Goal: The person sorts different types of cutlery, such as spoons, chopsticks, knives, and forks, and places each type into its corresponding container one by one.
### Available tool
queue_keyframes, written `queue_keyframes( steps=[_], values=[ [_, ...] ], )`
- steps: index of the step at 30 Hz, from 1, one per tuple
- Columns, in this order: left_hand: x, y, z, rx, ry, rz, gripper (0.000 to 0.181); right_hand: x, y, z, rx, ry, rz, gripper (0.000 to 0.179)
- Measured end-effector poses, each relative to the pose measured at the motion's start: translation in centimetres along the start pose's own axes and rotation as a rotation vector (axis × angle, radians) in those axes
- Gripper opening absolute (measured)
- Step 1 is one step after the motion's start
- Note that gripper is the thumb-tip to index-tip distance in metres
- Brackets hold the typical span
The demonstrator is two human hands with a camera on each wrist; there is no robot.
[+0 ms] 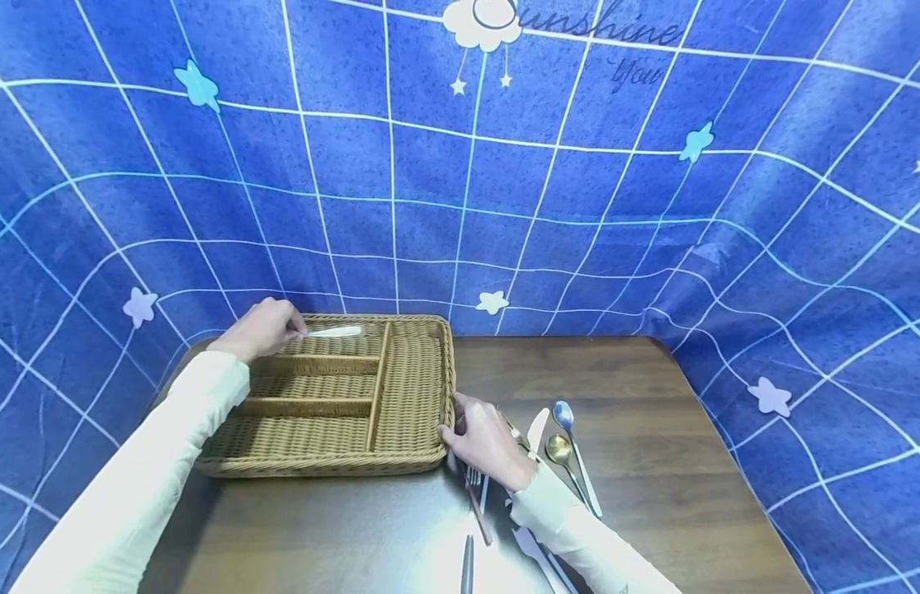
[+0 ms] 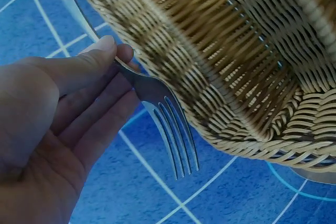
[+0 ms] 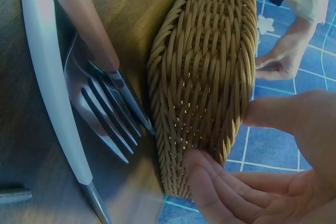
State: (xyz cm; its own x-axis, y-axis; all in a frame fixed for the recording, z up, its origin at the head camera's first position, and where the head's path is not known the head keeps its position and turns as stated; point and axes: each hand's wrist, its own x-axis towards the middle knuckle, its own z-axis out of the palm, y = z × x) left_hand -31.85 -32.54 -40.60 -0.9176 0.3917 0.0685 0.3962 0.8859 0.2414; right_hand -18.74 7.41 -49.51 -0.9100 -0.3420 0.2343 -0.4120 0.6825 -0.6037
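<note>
My left hand (image 1: pixel 262 326) pinches a metal fork (image 2: pixel 153 88) at its neck, thumb on top, over the far left part of a woven basket (image 1: pixel 326 467). In the left wrist view the tines point down beside the basket's rim; the head view shows the pale handle (image 1: pixel 335 332) extending right over the back compartment. My right hand (image 1: pixel 485 437) grips the basket's right wall near its front corner, thumb and fingers on either side of the rim. Close by that wall lie another fork (image 3: pixel 100 103), a brown handle (image 3: pixel 84 22) and a white-handled utensil (image 3: pixel 47 77).
Dividers (image 1: pixel 381 388) split the basket into several compartments. Right of it on the wooden table (image 1: pixel 638 462) lie a gold spoon (image 1: pixel 559 450), a silver spoon (image 1: pixel 563 415), a pale blade (image 1: pixel 537 429) and more cutlery toward the front. A blue patterned cloth (image 1: pixel 430 165) surrounds the table.
</note>
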Motion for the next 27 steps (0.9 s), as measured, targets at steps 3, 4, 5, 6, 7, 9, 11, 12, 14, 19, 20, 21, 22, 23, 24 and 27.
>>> queue_keyframes(
  steps=[3, 4, 5, 6, 7, 9, 11, 12, 14, 19, 20, 21, 22, 23, 24, 27],
  values=[
    [0.4, -0.6, 0.5, 0.022, -0.004, -0.002, 0.013, 0.0, 0.1, 0.1, -0.003, 0.008, -0.011, 0.061],
    [0.5, -0.7, 0.7, 0.026, -0.007, 0.001, 0.013, 0.0, 0.1, 0.1, 0.0, 0.008, -0.012, 0.061],
    [0.6, -0.7, 0.8, 0.032, -0.009, 0.005, 0.014, 0.0, 0.1, 0.1, 0.002, 0.009, -0.013, 0.061],
    [0.6, -0.8, 0.9, 0.034, -0.013, 0.007, 0.017, 0.0, 0.1, 0.1, 0.006, 0.009, -0.013, 0.061],
    [0.6, -0.7, 1.0, 0.038, -0.018, 0.004, 0.019, 0.0, 0.1, 0.2, 0.01, 0.009, -0.013, 0.061],
    [0.6, -0.6, 1.2, 0.042, -0.033, -0.004, 0.022, 0.0, 0.1, 0.2, 0.014, 0.007, -0.015, 0.061],
    [0.6, -0.5, 1.4, 0.047, -0.046, -0.004, 0.024, 0.0, 0.1, 0.3, 0.002, 0.012, -0.021, 0.062],
    [0.6, -0.5, 1.5, 0.046, -0.05, -0.002, 0.024, 0.0, 0.1, 0.3, 0.0, 0.011, -0.021, 0.062],
    [0.7, -0.4, 1.8, 0.042, -0.048, 0.026, 0.022, 0.0, 0.1, 0.2, -0.007, 0.014, -0.021, 0.062],
    [1.0, -0.7, 2.8, 0.019, -0.035, 0.103, 0.022, -0.1, 0.2, 0.1, -0.007, 0.016, -0.016, 0.063],
    [1.0, -0.8, 2.9, 0.017, -0.035, 0.108, 0.023, -0.1, 0.2, 0.1, -0.005, 0.016, -0.014, 0.063],
    [1.0, -0.8, 3.0, 0.015, -0.035, 0.111, 0.023, -0.2, 0.2, 0.1, -0.003, 0.015, -0.013, 0.063],
    [1.0, -0.9, 3.1, 0.016, -0.036, 0.116, 0.023, -0.2, 0.2, 0.1, -0.001, 0.012, -0.013, 0.063],
    [1.0, -0.9, 3.1, 0.016, -0.038, 0.116, 0.023, -0.2, 0.2, 0.1, -0.001, 0.011, -0.014, 0.063],
    [1.0, -0.8, 3.1, 0.017, -0.04, 0.118, 0.023, -0.2, 0.2, 0.1, -0.002, 0.01, -0.014, 0.062],
    [1.1, -0.8, 3.2, 0.022, -0.04, 0.128, 0.023, -0.2, 0.2, 0.2, -0.01, 0.004, -0.014, 0.062]
  ],
)
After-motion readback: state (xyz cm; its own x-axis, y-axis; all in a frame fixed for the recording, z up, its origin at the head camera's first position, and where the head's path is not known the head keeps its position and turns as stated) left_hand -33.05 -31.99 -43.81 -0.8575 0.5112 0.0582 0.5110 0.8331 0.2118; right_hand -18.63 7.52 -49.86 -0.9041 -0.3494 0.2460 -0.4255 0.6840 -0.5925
